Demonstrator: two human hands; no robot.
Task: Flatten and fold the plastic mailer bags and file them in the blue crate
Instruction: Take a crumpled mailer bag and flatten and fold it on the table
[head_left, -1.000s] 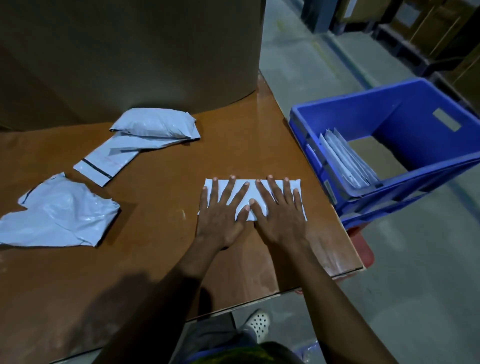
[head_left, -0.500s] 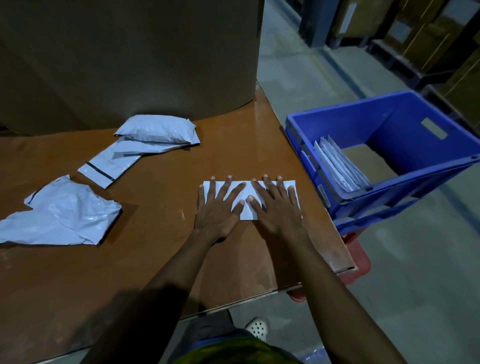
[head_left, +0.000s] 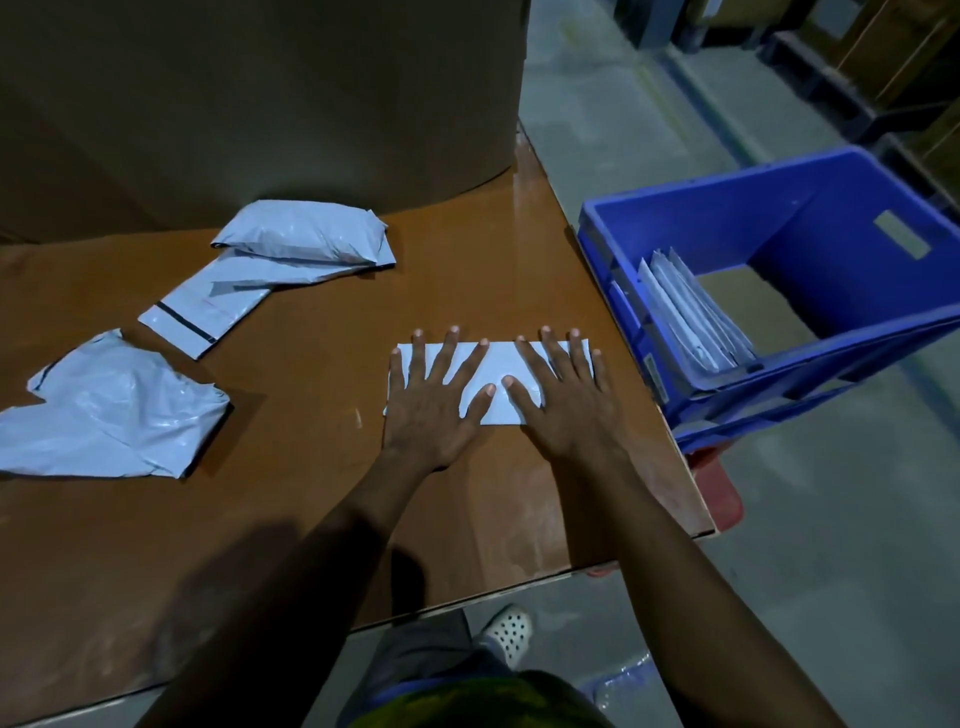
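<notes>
Both my left hand (head_left: 426, 410) and right hand (head_left: 566, 410) lie flat, fingers straight, pressing the folded mailer (head_left: 493, 364) on the surface (head_left: 311, 467), so I judge the crease is being set; next I must pinch it and file it in the blue crate (head_left: 727, 223) at 3 o'clock.

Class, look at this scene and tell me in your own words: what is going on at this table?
A person presses the left hand and right hand, fingers spread flat, on a folded mailer bag lying on the brown table. Three more bags lie to the left: a crumpled bag, a flat bag with a black strip and a puffy bag partly on top of it. Beside the table's right edge stands the blue crate, with filed bags at one end.
</notes>
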